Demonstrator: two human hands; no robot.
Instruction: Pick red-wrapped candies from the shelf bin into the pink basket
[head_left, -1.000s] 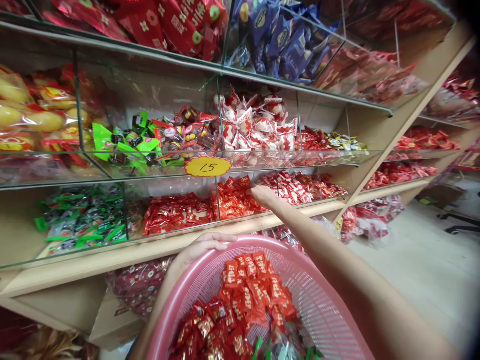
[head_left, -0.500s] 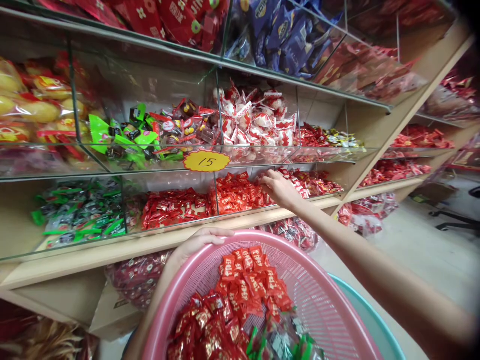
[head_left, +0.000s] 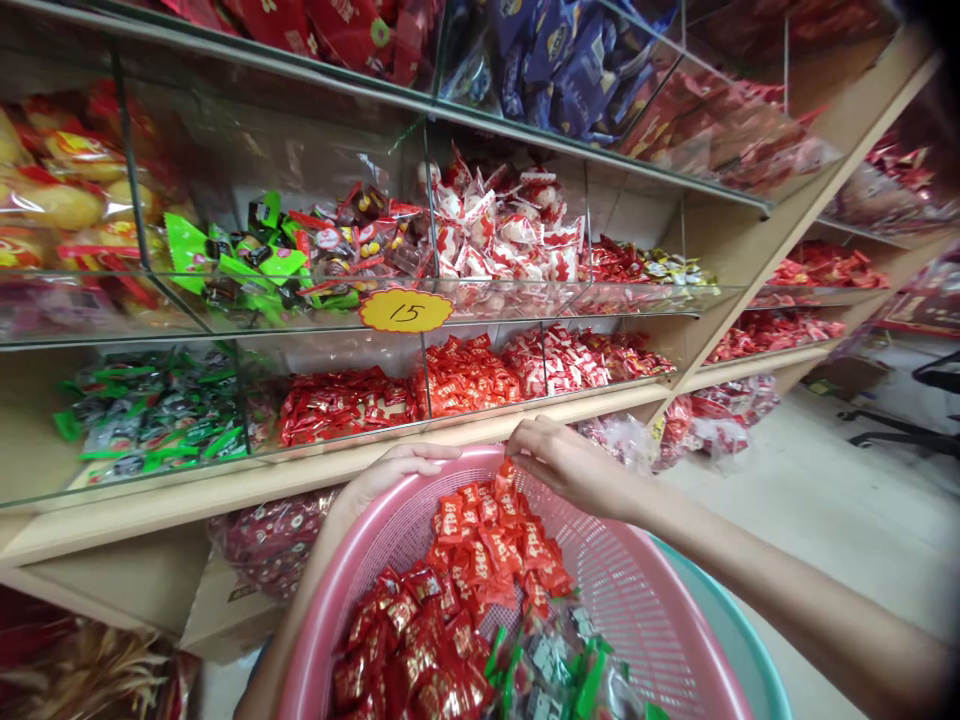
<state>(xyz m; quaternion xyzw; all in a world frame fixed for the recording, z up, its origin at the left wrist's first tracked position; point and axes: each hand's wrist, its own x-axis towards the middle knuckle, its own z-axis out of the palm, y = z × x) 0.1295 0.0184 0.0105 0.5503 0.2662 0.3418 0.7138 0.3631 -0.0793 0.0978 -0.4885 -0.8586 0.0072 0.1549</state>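
My left hand (head_left: pixel 394 472) grips the far left rim of a pink plastic basket (head_left: pixel 330 600), fingers over the edge. Inside lie orange-red wrapped candies (head_left: pixel 480 540), darker red and gold wrapped candies (head_left: pixel 420 640) and clear packets with green ends (head_left: pixel 555 670). Above the basket's far rim is my right hand (head_left: pixel 555 455), its fingers closed and pointing down. An orange-red wrapped candy (head_left: pixel 506 478) shows at its fingertips, just over the pile. How many pieces it holds is hidden.
Glass-fronted shelves ahead hold compartments of candy, among them orange-red candies (head_left: pixel 469 375) and red-and-white candies (head_left: pixel 555 362). A yellow price tag (head_left: pixel 406 312) reads 15. A wooden shelf edge (head_left: pixel 300 478) runs behind the basket. A teal basket (head_left: pixel 739 640) sits beneath the pink one.
My right hand has come back from the orange-red candy compartment to above the pink basket, now with a candy at its fingertips. My left hand stays on the rim.
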